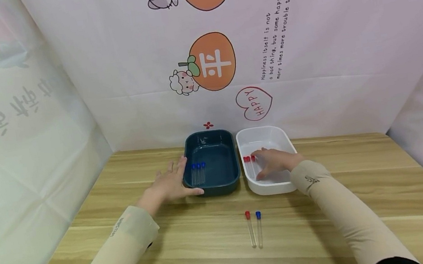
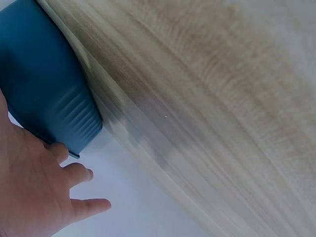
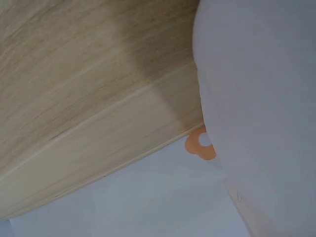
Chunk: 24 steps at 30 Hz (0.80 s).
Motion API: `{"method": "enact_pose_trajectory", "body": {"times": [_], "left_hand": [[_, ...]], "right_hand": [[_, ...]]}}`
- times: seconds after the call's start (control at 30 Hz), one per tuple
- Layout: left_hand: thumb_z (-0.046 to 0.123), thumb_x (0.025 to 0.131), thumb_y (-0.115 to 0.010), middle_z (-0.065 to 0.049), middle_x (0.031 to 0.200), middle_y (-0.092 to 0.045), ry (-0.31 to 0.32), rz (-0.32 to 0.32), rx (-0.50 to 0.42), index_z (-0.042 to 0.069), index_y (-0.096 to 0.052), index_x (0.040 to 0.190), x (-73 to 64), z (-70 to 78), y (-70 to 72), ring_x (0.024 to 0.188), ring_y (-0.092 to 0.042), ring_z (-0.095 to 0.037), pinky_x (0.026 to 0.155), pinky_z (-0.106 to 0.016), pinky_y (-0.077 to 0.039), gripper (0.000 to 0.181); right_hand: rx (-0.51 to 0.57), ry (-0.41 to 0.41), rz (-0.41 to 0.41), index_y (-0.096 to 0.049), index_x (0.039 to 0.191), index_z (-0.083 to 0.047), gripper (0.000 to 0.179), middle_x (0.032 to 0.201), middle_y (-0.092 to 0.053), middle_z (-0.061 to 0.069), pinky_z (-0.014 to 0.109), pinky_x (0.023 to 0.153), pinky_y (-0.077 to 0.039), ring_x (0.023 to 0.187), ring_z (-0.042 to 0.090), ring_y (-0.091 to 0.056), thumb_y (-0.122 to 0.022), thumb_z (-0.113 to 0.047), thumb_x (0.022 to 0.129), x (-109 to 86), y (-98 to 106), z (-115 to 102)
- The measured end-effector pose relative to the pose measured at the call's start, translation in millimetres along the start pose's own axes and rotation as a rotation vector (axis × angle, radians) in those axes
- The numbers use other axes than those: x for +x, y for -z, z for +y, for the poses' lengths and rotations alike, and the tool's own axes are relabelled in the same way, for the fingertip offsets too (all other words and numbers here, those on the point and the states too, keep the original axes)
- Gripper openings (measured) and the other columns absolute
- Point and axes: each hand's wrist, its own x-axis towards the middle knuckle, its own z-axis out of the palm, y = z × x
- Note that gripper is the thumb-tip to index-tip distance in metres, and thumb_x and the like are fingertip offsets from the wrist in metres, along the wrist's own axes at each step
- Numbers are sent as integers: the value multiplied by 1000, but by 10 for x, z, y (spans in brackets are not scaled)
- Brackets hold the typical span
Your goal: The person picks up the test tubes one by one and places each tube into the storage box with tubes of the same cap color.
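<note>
In the head view my left hand (image 1: 172,183) lies against the left side of the dark blue tray (image 1: 226,188), thumb along its front rim and fingers spread. Inside that tray, several blue-capped test tubes (image 1: 199,174) lie side by side at the left. My right hand (image 1: 275,160) reaches into the white tray (image 1: 273,189), fingertips at the cap of a red-capped test tube (image 1: 253,159) and thumb apart, near its lower end. Two more red caps (image 1: 246,159) show just left of it. The left wrist view shows my left hand (image 2: 37,182) at the blue tray's rim.
On the wooden table (image 1: 196,253), in front of the trays, lie a red-capped tube (image 1: 251,231) and a blue-capped tube (image 1: 259,229), side by side. Printed white cloth (image 1: 124,72) hangs behind the table and at both sides. The white tray's outer wall (image 3: 256,98) fills the right wrist view's right side.
</note>
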Motion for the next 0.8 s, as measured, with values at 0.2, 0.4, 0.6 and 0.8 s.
{"method": "enact_pose_trajectory", "body": {"times": [0.2, 0.4, 0.6, 0.8], "left_hand": [[79, 83, -64, -10, 172, -2, 1, 1, -3, 12, 3, 166, -31, 32, 14, 156, -2, -39, 116, -72, -3, 126], [78, 83, -65, -10, 172, -2, 3, -4, -7, 11, 3, 166, -43, 37, 23, 156, -2, -39, 116, -72, -3, 126], [81, 82, -63, -11, 172, -3, 0, -2, -3, 11, 3, 166, -25, 24, 12, 155, -3, -39, 116, -72, -4, 128], [82, 80, -62, -9, 172, -2, 6, -6, 7, 13, 4, 166, -14, 9, -2, 156, -1, -38, 117, -71, -3, 129]], "right_hand": [[3, -18, -25, -38, 155, 4, 88, 160, -33, 27, 59, 120, -17, 150, 50, -18, -82, -32, 88, -11, 1, -7], [13, -39, -55, -34, 159, 0, 91, 163, -28, 24, 60, 121, -15, 151, 49, -14, -81, -35, 89, -10, 2, -21], [25, -59, -87, -29, 161, -4, 95, 166, -23, 23, 59, 121, -13, 152, 48, -10, -81, -37, 89, -14, 4, -32], [15, -40, -74, -29, 161, -3, 94, 165, -24, 24, 60, 121, -14, 152, 49, -12, -81, -35, 89, -35, 23, -35]]}}
